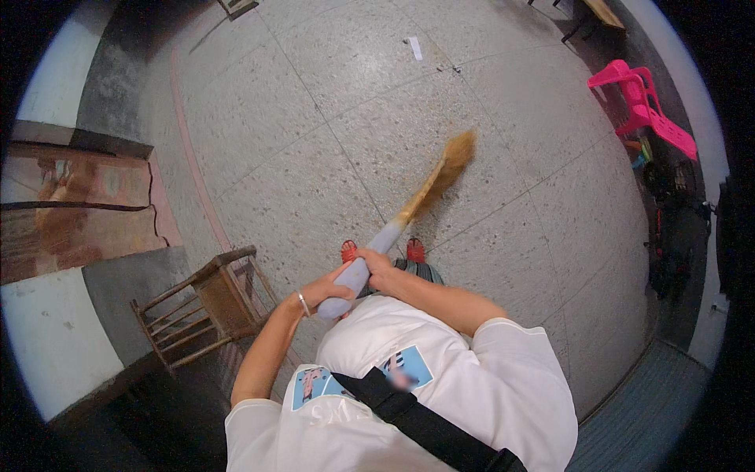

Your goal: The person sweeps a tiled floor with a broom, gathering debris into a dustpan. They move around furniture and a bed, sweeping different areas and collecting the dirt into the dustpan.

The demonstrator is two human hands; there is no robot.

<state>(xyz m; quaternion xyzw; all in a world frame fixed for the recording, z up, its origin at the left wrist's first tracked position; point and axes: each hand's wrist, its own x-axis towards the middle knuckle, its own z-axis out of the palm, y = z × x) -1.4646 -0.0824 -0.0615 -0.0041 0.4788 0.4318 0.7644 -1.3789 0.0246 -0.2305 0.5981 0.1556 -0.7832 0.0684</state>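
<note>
A broom point(381, 240) with a thick pale grey-violet handle and yellow-brown bristles slants from my waist out to the upper right, over the speckled floor. Near the handle's top end, my left hand point(326, 288) is wrapped round it; a light bracelet sits on that wrist. Further down the handle, my right hand point(377, 267) grips it with closed fingers. The bristle tip lies ahead of my feet, to the right; whether it touches the floor I cannot tell. Red sandals point(416, 250) show on my feet beyond the handle.
A wooden chair point(224, 299) stands close on my left, by the wall. Far ahead lies a white strip point(414, 49) with small dark bits point(456, 71) near it. A pink plastic chair point(641, 106) and dark clutter point(672, 228) line the right wall. A wooden bench point(604, 14) is at far right.
</note>
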